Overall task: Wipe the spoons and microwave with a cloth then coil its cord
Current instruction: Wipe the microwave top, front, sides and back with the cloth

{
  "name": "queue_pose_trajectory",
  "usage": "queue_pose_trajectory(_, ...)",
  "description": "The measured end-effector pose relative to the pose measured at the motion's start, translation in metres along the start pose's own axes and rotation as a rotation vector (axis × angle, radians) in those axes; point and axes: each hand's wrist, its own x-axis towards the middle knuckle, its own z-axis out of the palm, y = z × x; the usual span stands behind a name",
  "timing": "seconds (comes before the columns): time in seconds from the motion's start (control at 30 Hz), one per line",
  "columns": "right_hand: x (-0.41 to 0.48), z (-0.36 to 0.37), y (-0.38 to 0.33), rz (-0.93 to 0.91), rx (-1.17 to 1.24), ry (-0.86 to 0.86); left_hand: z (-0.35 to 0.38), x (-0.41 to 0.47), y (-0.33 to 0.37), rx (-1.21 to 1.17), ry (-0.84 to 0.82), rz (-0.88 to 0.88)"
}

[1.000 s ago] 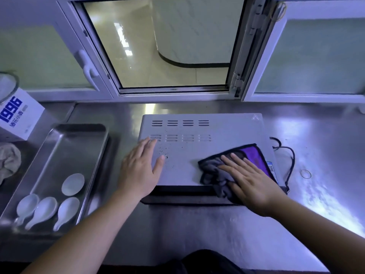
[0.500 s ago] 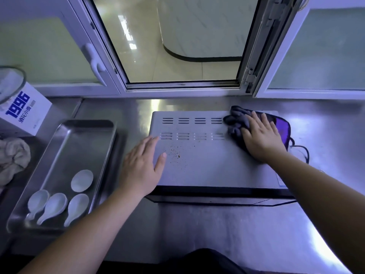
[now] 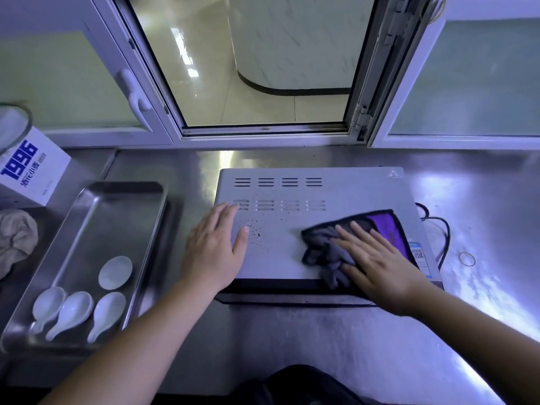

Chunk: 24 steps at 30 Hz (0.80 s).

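The microwave [image 3: 280, 258] stands mid-way along the stainless-steel counter [image 3: 321, 346]. The grey-and-purple cloth [image 3: 324, 249] lies at the near right corner of its top, pressed flat under the right hand [image 3: 380, 264], fingers spread. The left hand [image 3: 216, 252] rests flat on the top's left edge, bracing it. Carry the cloth left across the brown specks [image 3: 254, 233] in firm, overlapping strokes. The cord [image 3: 447, 232] lies loose at the right. Four ceramic spoons [image 3: 74, 309] lie in the steel tray [image 3: 122, 188] at the counter's left end. An open window [image 3: 263, 68] is behind.
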Motion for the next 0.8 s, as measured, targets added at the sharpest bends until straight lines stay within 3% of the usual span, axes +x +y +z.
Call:
queue_pose_trajectory(0.17, -0.018, -0.003, 0.016, -0.021, -0.052, -0.016, 0.0, 0.001, 0.001, -0.01, 0.006, 0.014)
queue_pose_trajectory(0.37, 0.052, -0.013, 0.02, 0.228, 0.014, 0.113, 0.003, -0.008, 0.0, -0.021, -0.013, -0.002)
queue_pose_trajectory(0.53, 0.131, -0.028, 0.004, 0.358, 0.122, 0.114, 0.004, -0.018, 0.001, -0.03, -0.02, -0.019)
queue_pose_trajectory(0.67, 0.162, -0.025, -0.021, 0.358, 0.135, 0.1, -0.001, -0.026, -0.003, -0.033, -0.013, -0.034)
queue_pose_trajectory(0.8, 0.147, -0.013, -0.048, 0.238, 0.11, 0.066, -0.006, -0.028, -0.008, -0.038, 0.021, -0.033)
